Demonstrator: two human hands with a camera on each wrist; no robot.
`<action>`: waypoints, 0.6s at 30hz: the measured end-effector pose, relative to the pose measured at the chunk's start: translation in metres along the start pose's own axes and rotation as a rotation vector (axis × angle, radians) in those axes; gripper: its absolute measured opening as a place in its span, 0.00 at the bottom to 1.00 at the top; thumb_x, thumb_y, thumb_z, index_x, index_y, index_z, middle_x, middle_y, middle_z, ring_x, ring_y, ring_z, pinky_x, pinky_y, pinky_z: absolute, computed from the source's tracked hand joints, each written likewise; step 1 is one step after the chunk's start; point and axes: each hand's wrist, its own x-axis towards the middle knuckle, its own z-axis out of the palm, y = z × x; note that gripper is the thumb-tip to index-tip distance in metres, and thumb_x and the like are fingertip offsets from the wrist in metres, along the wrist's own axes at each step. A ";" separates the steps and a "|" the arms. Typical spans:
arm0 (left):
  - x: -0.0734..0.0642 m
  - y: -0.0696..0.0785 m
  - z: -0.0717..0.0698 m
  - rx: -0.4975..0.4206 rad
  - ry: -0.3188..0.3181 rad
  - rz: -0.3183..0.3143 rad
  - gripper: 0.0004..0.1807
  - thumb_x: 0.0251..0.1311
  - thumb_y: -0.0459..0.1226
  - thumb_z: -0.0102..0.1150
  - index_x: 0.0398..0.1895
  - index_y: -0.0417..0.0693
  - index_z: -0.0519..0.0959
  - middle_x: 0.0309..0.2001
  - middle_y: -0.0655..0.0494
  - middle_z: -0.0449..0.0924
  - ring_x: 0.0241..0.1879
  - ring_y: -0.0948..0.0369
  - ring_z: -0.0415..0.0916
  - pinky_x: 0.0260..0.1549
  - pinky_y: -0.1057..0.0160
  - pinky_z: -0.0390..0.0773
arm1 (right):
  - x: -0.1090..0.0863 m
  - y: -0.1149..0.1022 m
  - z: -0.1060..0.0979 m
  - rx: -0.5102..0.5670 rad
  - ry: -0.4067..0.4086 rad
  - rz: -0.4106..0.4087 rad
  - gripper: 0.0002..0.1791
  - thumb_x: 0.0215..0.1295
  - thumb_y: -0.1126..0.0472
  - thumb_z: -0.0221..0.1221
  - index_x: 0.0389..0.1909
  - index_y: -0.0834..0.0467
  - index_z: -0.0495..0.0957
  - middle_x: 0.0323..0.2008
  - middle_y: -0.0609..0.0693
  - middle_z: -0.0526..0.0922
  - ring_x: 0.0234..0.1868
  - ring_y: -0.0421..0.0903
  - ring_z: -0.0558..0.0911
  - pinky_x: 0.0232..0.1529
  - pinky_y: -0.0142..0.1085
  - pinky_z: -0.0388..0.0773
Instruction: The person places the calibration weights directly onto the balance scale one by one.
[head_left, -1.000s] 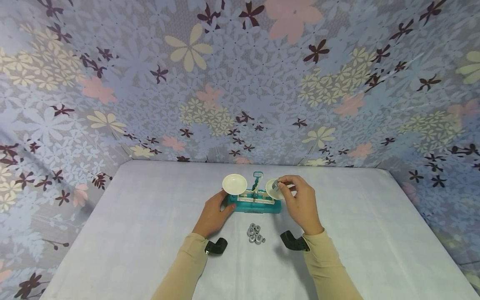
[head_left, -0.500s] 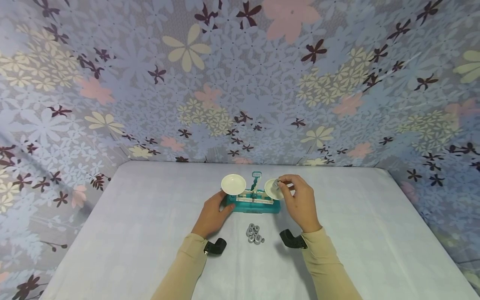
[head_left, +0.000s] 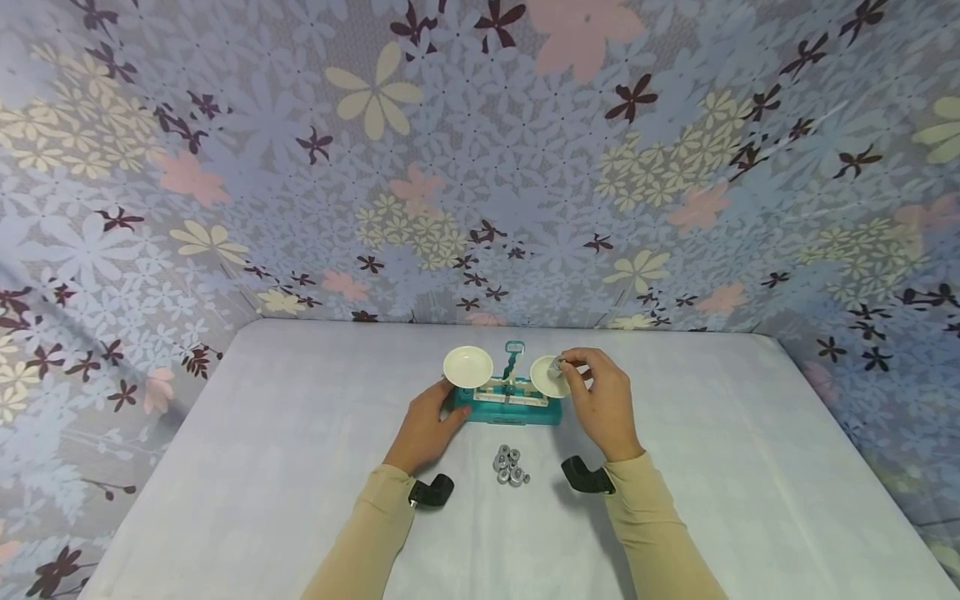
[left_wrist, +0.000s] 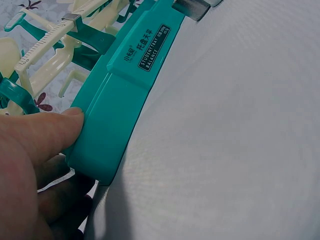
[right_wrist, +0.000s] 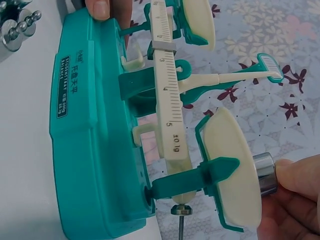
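A teal student tray balance (head_left: 508,412) with cream beam and pans stands on the table. My left hand (head_left: 423,432) grips the left end of its base, thumb on the front edge (left_wrist: 62,127) in the left wrist view. My right hand (head_left: 602,407) pinches a shiny metal weight (right_wrist: 266,172) between thumb and fingers. In the head view this weight overlaps the right pan (head_left: 544,385); in the right wrist view it sits right at the pan's rim. The left pan (head_left: 468,367) has nothing on it. A slider (right_wrist: 164,46) sits on the graduated beam.
Several metal weights (head_left: 516,476) stand in a cluster on the pale tablecloth (head_left: 300,433), in front of the balance and between both forearms. Flower-patterned fabric (head_left: 480,167) rises behind the table and at its sides. A black wrist camera (head_left: 435,492) is strapped to the left wrist.
The right hand's weight has shifted slightly right over the right pan and leans at a different angle. My left hand keeps its grip on the base; the weight cluster is unmoved.
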 end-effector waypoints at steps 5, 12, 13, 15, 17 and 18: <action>0.000 0.000 -0.001 -0.004 0.000 -0.002 0.33 0.63 0.47 0.53 0.68 0.44 0.60 0.66 0.48 0.63 0.65 0.55 0.60 0.64 0.56 0.60 | 0.001 0.001 0.001 0.004 0.008 -0.004 0.07 0.62 0.63 0.59 0.39 0.61 0.79 0.37 0.52 0.81 0.36 0.44 0.78 0.31 0.43 0.77; 0.000 0.001 -0.001 -0.013 0.003 0.013 0.33 0.63 0.47 0.53 0.67 0.43 0.61 0.65 0.47 0.63 0.65 0.54 0.60 0.64 0.55 0.61 | 0.000 0.005 0.003 -0.015 0.007 0.003 0.07 0.61 0.64 0.59 0.39 0.61 0.79 0.37 0.52 0.81 0.35 0.44 0.77 0.29 0.39 0.74; 0.000 0.001 -0.001 -0.012 0.004 0.015 0.33 0.63 0.47 0.53 0.67 0.43 0.61 0.65 0.47 0.63 0.65 0.53 0.60 0.64 0.54 0.61 | 0.000 0.005 0.003 -0.019 0.006 0.005 0.07 0.61 0.64 0.60 0.39 0.61 0.79 0.37 0.52 0.81 0.35 0.44 0.77 0.29 0.38 0.73; -0.001 0.001 -0.001 -0.010 0.008 0.022 0.33 0.63 0.46 0.53 0.67 0.42 0.61 0.65 0.46 0.63 0.65 0.53 0.60 0.64 0.54 0.61 | -0.001 0.005 0.003 -0.025 0.005 0.009 0.07 0.61 0.63 0.60 0.39 0.61 0.80 0.37 0.52 0.81 0.35 0.43 0.77 0.28 0.36 0.72; -0.001 0.001 -0.001 -0.009 0.007 0.019 0.33 0.63 0.46 0.53 0.68 0.42 0.60 0.65 0.47 0.63 0.65 0.53 0.60 0.64 0.54 0.61 | -0.001 0.005 0.003 -0.026 0.005 0.015 0.07 0.61 0.63 0.60 0.39 0.61 0.80 0.37 0.52 0.81 0.34 0.43 0.77 0.28 0.35 0.71; -0.001 0.000 -0.001 -0.007 0.005 0.015 0.33 0.63 0.47 0.53 0.68 0.42 0.60 0.66 0.47 0.63 0.65 0.53 0.60 0.64 0.55 0.61 | -0.001 0.005 0.003 -0.026 0.006 0.016 0.07 0.61 0.63 0.60 0.39 0.61 0.80 0.37 0.52 0.81 0.34 0.43 0.77 0.28 0.35 0.71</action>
